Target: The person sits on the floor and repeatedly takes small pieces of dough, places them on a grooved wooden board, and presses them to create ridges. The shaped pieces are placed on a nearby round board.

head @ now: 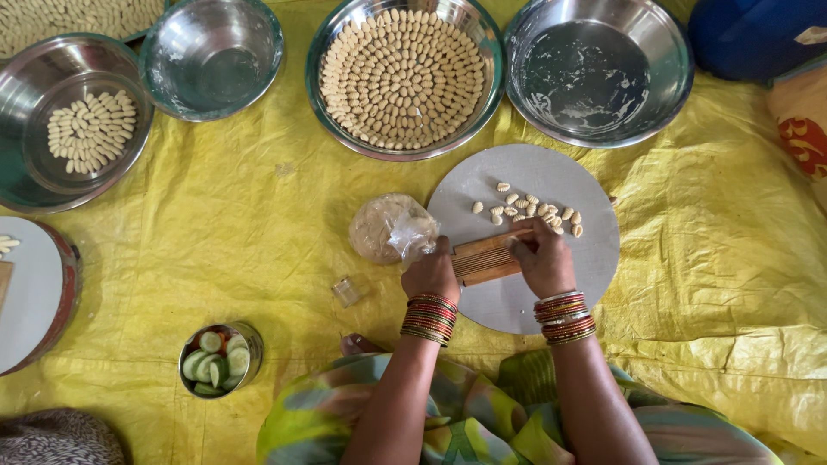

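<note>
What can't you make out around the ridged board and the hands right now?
Head view only:
- Dough piece under the right hand: hidden by its fingers on the ridged wooden board.
- The board's left end: covered by the left hand.
- Wrapped dough lump: blurred by its plastic.
- Small clear object on the yellow sheet: too small to identify.

My left hand steadies a ridged wooden board on a round grey plate; my right hand presses on it. Shaped dough pieces beyond. Wrapped dough ball beside. Yellow sheet beneath.
</note>
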